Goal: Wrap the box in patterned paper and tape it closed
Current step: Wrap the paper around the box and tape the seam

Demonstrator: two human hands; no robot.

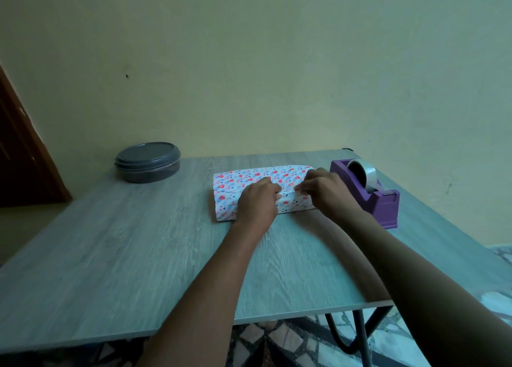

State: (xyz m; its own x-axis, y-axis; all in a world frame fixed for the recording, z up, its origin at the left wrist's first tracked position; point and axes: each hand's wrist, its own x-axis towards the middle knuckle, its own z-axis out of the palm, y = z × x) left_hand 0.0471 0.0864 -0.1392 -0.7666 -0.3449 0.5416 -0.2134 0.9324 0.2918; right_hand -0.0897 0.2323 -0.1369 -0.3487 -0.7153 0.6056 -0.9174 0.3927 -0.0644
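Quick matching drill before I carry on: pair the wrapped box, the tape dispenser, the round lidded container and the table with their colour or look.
Things:
1. wrapped box
2. tape dispenser
3. round container
4. table

Looks:
A. purple
B. grey wood grain
C. white with red and blue hearts
D. dark grey with a lid

Pairs: 1-C, 2-A, 3-D, 4-B

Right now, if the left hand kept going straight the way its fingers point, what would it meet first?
The left hand already rests on the wrapped box, fingers aimed toward the right hand at the seam. Straight on, it would likely meet those fingers first; depth is unclear.
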